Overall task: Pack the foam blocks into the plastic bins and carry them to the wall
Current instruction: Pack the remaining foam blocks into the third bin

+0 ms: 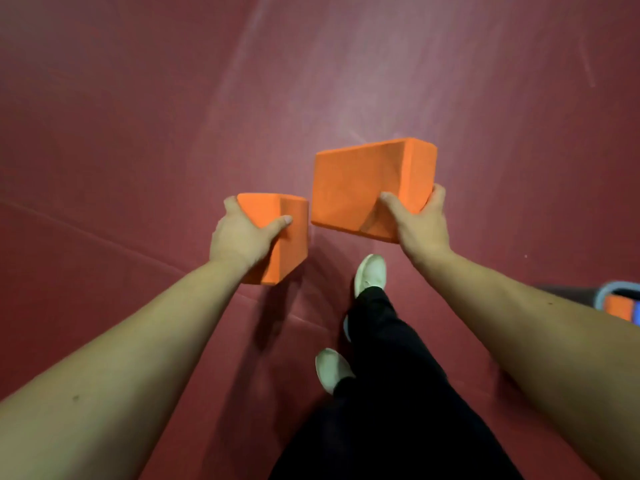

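I hold two orange foam blocks out in front of me, above the dark red floor. My left hand (239,237) grips the smaller-looking block (291,233) from its near end, thumb across one face. My right hand (420,223) clasps the other orange block (353,188) by its lower right corner, with its broad face turned towards me. The two blocks sit side by side, a narrow gap between them. At the right edge a plastic bin (609,291) with a pale rim peeks in, an orange block (618,306) inside it.
Dark red mat flooring (138,133) spreads all around, with faint seams running across it. My legs in black trousers and two pale shoes (370,271) stand below the blocks.
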### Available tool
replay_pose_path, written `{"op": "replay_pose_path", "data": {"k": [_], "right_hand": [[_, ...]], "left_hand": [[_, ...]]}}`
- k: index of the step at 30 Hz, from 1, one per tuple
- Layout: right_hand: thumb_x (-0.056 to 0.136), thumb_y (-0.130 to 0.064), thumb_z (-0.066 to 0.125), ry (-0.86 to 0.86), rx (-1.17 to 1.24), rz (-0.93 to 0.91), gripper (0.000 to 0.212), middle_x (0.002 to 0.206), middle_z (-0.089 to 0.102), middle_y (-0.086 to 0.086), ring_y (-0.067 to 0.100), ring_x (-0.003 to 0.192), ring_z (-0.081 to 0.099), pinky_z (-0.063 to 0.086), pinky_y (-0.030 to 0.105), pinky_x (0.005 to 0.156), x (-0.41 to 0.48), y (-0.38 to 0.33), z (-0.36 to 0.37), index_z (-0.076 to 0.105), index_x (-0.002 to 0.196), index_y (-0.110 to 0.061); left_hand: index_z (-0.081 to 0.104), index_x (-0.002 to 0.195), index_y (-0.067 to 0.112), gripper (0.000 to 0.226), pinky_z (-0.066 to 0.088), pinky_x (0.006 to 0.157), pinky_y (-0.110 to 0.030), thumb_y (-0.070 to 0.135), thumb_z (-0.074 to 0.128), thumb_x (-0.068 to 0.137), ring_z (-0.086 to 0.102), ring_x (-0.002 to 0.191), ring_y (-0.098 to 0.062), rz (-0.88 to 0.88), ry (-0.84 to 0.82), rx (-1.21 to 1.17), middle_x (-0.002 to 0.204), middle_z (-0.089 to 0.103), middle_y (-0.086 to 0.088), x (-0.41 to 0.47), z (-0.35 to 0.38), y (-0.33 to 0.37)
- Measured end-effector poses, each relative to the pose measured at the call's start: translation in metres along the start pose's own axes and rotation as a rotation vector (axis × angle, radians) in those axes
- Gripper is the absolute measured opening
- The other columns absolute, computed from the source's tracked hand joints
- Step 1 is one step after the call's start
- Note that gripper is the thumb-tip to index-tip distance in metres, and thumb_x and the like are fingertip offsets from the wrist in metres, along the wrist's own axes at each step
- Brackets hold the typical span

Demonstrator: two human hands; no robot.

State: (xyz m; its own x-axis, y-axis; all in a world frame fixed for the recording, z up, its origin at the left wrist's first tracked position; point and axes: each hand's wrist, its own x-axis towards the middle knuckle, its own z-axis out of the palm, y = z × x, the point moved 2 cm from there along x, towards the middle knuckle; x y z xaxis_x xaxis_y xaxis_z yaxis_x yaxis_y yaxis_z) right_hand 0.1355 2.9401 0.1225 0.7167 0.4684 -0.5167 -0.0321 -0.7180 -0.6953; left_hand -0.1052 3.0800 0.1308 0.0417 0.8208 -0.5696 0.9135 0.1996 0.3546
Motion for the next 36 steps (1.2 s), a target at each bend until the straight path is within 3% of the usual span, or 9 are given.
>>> {"op": "replay_pose_path", "data": {"k": [7,14,17,21,24,29,33,36], "right_hand": [[0.068,-0.069,0.074,0.103,-0.092,0.103,0.081,0.117,0.062,0.005,0.028,0.109,0.061,0.049,0.044,0.092,-0.065,0.117,-0.141,0.043,0.122,-0.017],[0.072,-0.076,0.066,0.178,-0.067,0.114,0.087,0.124,0.064,0.004,0.027,0.113,0.062,0.048,0.036,0.090,-0.090,0.254,-0.286,0.041,0.135,-0.020],[0.072,-0.082,0.058,0.196,-0.082,0.113,0.095,0.127,0.064,0.012,0.033,0.116,0.061,0.049,0.040,0.093,-0.100,0.313,-0.360,0.036,0.142,-0.021],[0.080,-0.076,0.057,0.277,-0.122,0.134,0.093,0.129,0.061,0.022,0.041,0.118,0.058,0.045,0.046,0.094,-0.120,0.382,-0.471,0.031,0.145,-0.015],[0.080,-0.073,0.059,0.335,-0.099,0.156,0.091,0.129,0.061,0.019,0.039,0.119,0.057,0.044,0.047,0.095,-0.136,0.438,-0.566,0.030,0.146,-0.017],[0.079,-0.071,0.062,0.361,-0.059,0.239,0.090,0.136,0.057,0.013,0.036,0.122,0.056,0.044,0.046,0.098,-0.145,0.516,-0.691,0.026,0.146,-0.024],[0.078,-0.067,0.064,0.316,-0.057,0.249,0.089,0.140,0.053,0.010,0.035,0.122,0.055,0.044,0.049,0.101,-0.133,0.552,-0.745,0.022,0.146,-0.027],[0.078,-0.058,0.065,0.274,-0.065,0.252,0.087,0.138,0.052,0.010,0.035,0.119,0.055,0.045,0.049,0.099,-0.111,0.577,-0.784,0.020,0.146,-0.026]], "left_hand": [[0.038,0.134,0.009,0.093,0.047,0.099,-0.047,0.067,0.075,0.071,0.056,0.120,-0.037,-0.023,-0.151,-0.048,0.131,0.059,-0.018,-0.138,0.107,0.019],[0.041,0.133,0.013,0.083,0.048,0.095,-0.040,0.062,0.075,0.075,0.059,0.108,-0.025,0.051,-0.231,-0.059,0.119,0.060,-0.002,-0.271,0.208,0.076],[0.040,0.128,0.013,0.078,0.049,0.094,-0.042,0.061,0.074,0.076,0.060,0.109,-0.029,0.144,-0.192,0.030,0.115,0.060,-0.002,-0.338,0.259,0.122],[0.038,0.134,0.009,0.083,0.047,0.092,-0.038,0.061,0.072,0.079,0.058,0.115,-0.031,0.222,-0.172,0.063,0.127,0.060,-0.010,-0.429,0.340,0.193],[0.040,0.134,0.008,0.081,0.042,0.087,-0.031,0.060,0.071,0.081,0.057,0.117,-0.029,0.252,-0.229,0.048,0.127,0.059,-0.009,-0.504,0.415,0.251],[0.039,0.133,0.008,0.082,0.047,0.095,-0.040,0.059,0.074,0.079,0.058,0.115,-0.032,0.364,-0.317,0.083,0.128,0.058,-0.012,-0.594,0.522,0.326],[0.039,0.132,0.007,0.085,0.046,0.089,-0.037,0.063,0.072,0.077,0.058,0.115,-0.035,0.439,-0.334,0.163,0.127,0.059,-0.014,-0.629,0.581,0.368],[0.038,0.132,0.007,0.087,0.049,0.092,-0.043,0.066,0.070,0.077,0.059,0.112,-0.035,0.437,-0.359,0.171,0.125,0.060,-0.014,-0.640,0.626,0.405]]}}
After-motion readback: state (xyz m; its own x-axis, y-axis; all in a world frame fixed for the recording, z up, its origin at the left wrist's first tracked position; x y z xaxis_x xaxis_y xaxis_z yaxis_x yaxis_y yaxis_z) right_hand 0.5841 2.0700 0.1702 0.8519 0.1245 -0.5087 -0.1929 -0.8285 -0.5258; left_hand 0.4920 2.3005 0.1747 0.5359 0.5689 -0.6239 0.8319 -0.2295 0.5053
